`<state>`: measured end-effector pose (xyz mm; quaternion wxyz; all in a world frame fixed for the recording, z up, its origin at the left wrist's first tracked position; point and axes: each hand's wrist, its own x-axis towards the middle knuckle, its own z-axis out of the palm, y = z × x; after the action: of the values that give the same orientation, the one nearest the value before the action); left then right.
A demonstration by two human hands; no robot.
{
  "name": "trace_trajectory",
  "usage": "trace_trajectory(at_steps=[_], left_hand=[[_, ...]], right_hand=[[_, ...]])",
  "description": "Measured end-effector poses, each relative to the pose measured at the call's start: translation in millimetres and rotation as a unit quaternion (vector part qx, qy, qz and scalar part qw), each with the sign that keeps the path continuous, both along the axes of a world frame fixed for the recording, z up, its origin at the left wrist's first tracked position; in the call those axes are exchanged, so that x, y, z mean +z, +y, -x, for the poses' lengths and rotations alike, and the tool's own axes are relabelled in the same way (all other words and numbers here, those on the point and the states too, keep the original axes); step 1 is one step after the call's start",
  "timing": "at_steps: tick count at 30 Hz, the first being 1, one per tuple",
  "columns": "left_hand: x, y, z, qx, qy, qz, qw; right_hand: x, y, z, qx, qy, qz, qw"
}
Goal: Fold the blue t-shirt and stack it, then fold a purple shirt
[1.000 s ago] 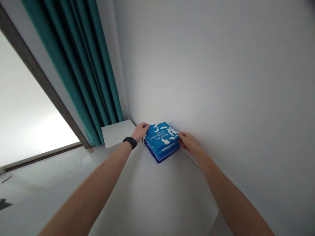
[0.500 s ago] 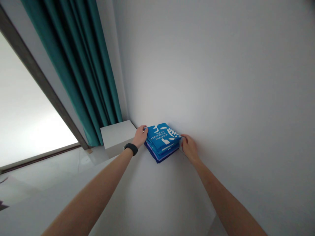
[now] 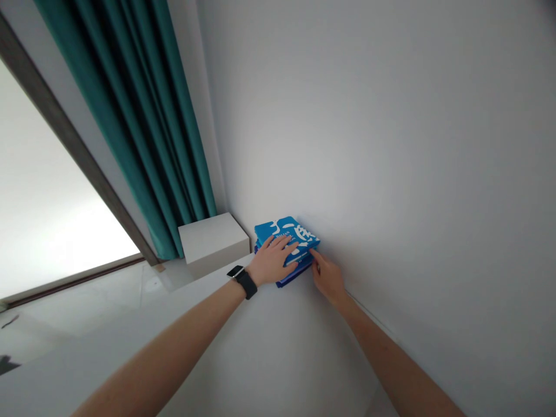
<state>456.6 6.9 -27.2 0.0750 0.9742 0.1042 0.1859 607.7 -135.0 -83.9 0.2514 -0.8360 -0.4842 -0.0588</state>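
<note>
A stack of folded blue cloths [image 3: 307,236] lies on a white surface against the wall. White lettering and shapes are printed on the top one, and darker blue layers show underneath. My left hand [image 3: 273,260], with a black watch at its wrist, rests flat on the top with fingers spread, covering part of the print. At the stack's right front corner is my right hand [image 3: 326,277], its index finger on the edge and the other fingers curled in. It seems to pinch the cloth there, though the thumb's hold is partly hidden.
Behind and left of the stack stands a white box-like cabinet [image 3: 214,236], lower than the white surface [image 3: 278,347]. A teal curtain [image 3: 143,127] hangs beside a bright window [image 3: 52,197]. The plain wall [image 3: 369,145] rises directly behind the stack.
My left hand has moved from the stack's left corner onto its top and spread flat. My right hand has shifted slightly left and down along the right corner. The stack stays in place.
</note>
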Motion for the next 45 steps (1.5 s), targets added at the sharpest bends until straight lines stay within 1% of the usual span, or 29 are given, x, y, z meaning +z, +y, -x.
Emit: trace_trajectory(at_steps=[2,4,9,12,14,15,17,18,20,22,23,25,27,29,31,33,35,37,40,42,45], left_hand=[[-2.4,-0.6,1.8,-0.001,0.001,-0.014,1.0],[-3.5,-0.2,2.8,-0.003,-0.004,-0.025,1.0],[-6.3,-0.5,1.0,0.0,-0.009,-0.035,0.999],[-9.8,-1.6,-1.8,0.009,-0.009,-0.037,0.999],[-10.9,-2.0,-2.6,0.01,-0.015,-0.034,0.999],[-10.5,-2.0,-2.3,0.008,-0.019,-0.031,0.999],[-8.0,-1.6,0.0,-0.002,-0.025,-0.022,0.999],[-6.1,-1.0,1.9,-0.009,-0.026,-0.018,0.999],[-2.5,0.7,6.4,-0.019,-0.028,-0.015,0.999],[-0.5,2.7,10.6,-0.021,-0.03,-0.018,0.999],[-0.5,3.6,12.2,-0.018,-0.029,-0.021,0.999],[-1.8,4.8,13.8,-0.01,-0.025,-0.028,0.999],[-4.0,5.2,14.1,-0.002,-0.021,-0.032,0.999],[-6.0,5.6,14.7,0.001,-0.021,-0.027,0.999],[-8.3,7.2,17.6,0.0,-0.023,-0.013,1.0],[-11.6,10.2,24.3,0.01,-0.026,0.003,1.0],[-16.6,12.9,34.5,0.029,-0.034,0.009,0.999],[-22.4,12.9,45.7,0.04,-0.045,0.008,0.998],[-31.2,5.8,58.4,0.028,-0.065,0.026,0.997],[-38.1,-0.3,61.7,0.029,-0.092,0.071,0.993],[-53.6,-4.0,60.0,0.068,-0.15,0.183,0.969]], right_hand=[[0.7,-3.2,-2.0,0.006,-0.025,0.04,0.999],[-0.1,-6.1,-5.9,-0.008,-0.038,0.063,0.997],[-4.5,-5.6,-15.3,-0.045,-0.036,0.096,0.994],[-5.9,-1.4,-15.9,-0.053,-0.003,0.096,0.994],[-5.0,-0.2,-15.7,-0.063,0.032,0.071,0.995],[-3.6,-0.5,-15.7,-0.068,0.047,0.046,0.996],[2.8,-2.0,-16.1,-0.067,0.058,-0.027,0.996],[8.2,-2.4,-16.4,-0.056,0.054,-0.071,0.994],[23.7,0.2,-17.2,-0.013,0.029,-0.15,0.988],[43.8,10.2,-18.2,0.044,-0.009,-0.185,0.982],[54.1,18.4,-18.8,0.07,-0.028,-0.178,0.981],[71.2,39.8,-20.5,0.123,-0.062,-0.136,0.981],[79.6,64.0,-22.6,0.171,-0.087,-0.08,0.978],[78.4,86.0,-25.2,0.208,-0.101,0.004,0.973],[71.0,102.8,-28.2,0.217,-0.097,0.088,0.967],[62.9,114.6,-31.8,0.215,-0.084,0.143,0.962],[57.8,123.3,-35.6,0.224,-0.072,0.159,0.959],[56.3,130.8,-38.8,0.236,-0.064,0.149,0.958],[59.0,140.3,-39.5,0.236,-0.06,0.144,0.959],[62.4,144.1,-36.7,0.232,-0.059,0.156,0.958],[66.9,145.7,-30.5,0.24,-0.061,0.182,0.952]])
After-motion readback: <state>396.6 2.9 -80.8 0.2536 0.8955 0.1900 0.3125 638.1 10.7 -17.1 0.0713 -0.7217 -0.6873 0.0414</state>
